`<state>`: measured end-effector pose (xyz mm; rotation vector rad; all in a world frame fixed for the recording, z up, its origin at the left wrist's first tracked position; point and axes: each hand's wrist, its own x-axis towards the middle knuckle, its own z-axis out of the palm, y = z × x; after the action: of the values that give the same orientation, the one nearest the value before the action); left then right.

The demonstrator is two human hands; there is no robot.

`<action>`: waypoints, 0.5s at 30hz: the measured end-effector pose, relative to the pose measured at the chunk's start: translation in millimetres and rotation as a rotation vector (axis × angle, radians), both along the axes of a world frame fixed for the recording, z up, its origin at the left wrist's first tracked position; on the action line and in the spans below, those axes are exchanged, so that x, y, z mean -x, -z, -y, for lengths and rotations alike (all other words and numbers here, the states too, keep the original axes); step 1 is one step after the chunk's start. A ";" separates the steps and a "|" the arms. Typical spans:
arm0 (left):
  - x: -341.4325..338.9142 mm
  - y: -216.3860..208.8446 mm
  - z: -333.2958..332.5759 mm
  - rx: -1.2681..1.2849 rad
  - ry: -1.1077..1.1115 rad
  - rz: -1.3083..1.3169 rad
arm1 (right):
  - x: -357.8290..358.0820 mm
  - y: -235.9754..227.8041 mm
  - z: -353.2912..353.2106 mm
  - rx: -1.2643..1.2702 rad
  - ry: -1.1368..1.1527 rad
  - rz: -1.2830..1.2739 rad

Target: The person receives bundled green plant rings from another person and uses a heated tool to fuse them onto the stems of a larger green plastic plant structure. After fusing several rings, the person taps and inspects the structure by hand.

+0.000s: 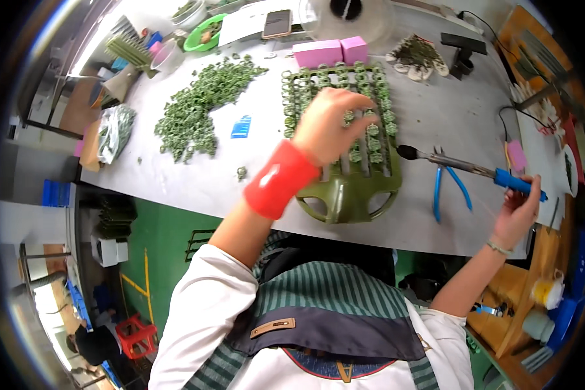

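My left hand (336, 122), with a red band (281, 180) on the wrist, hovers over an olive-green slotted rack (342, 195). Its thumb and forefinger are apart, and I see nothing held between them. Rows of small ribbed green pieces (373, 144) sit along the rack's bars; the hand covers some. To the right, my right hand (518, 209) grips the blue handle of a soldering-iron-like tool (461, 164). The tool's dark rounded tip points left, close to the rack's right edge.
Loose green pieces (195, 110) lie heaped at left, near a small blue packet (241, 127). Blue-handled pliers (438, 195) rest below the tool. Pink blocks (317, 53) stand behind the rack, with a phone (277, 23) farther back. Work gloves (417, 57) lie beside a black stand (462, 49).
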<state>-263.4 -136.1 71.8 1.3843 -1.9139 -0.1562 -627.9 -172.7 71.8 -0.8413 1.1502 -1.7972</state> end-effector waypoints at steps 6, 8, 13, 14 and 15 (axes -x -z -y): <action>-150.2 -2.8 -99.9 -0.581 -0.386 0.130 | -11.1 -3.5 -3.4 0.019 -0.023 0.049; -159.5 4.1 -118.3 -0.783 -0.368 0.221 | -11.9 -4.3 -5.8 0.000 0.000 0.048; -163.9 29.9 -134.6 -0.749 -0.393 0.143 | -8.2 -7.0 -6.7 0.008 -0.011 0.044; -160.7 27.6 -130.8 -0.750 -0.472 0.001 | -8.3 -7.9 -7.6 0.012 -0.002 0.038; -143.6 19.6 -121.1 -0.671 -0.480 -0.162 | -8.6 -8.7 -8.9 0.006 0.017 0.027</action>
<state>-119.8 -15.0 52.1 2.1528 -1.3880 -0.6954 -619.4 -163.8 80.5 -0.8104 1.1383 -1.8210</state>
